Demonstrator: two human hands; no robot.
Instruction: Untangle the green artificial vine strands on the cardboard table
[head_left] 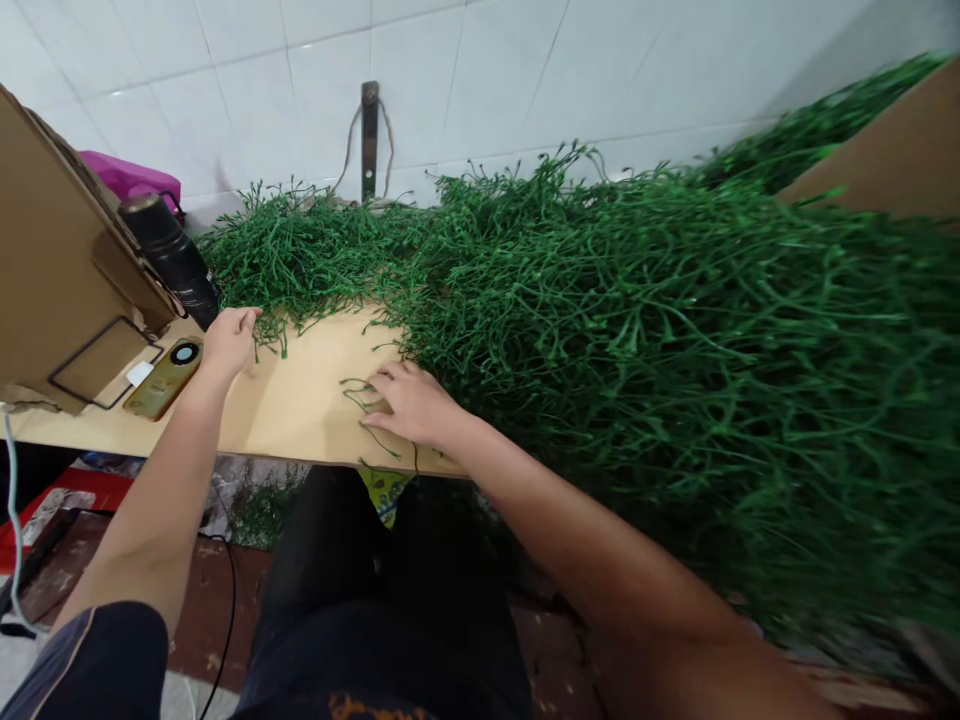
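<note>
A big heap of thin green plastic plant stems (637, 320) with small forked tips covers the right side and back of the pale table. My left hand (227, 342) is at the heap's left end, beside a black bottle. Its fingers are drawn together close to a few sprigs; what they hold, if anything, is hidden. Nearer the front edge, my right hand (412, 402) rests palm down with thumb and fingers apart. A few loose green stems (358, 392) lie at and under its fingertips.
The black bottle (176, 260) leans left near a cardboard box (60, 250). A phone (163, 382) lies on the table (292, 385) by the box. Another cardboard piece (892, 150) stands at the right. A metal bracket (370, 140) is against the tiled wall.
</note>
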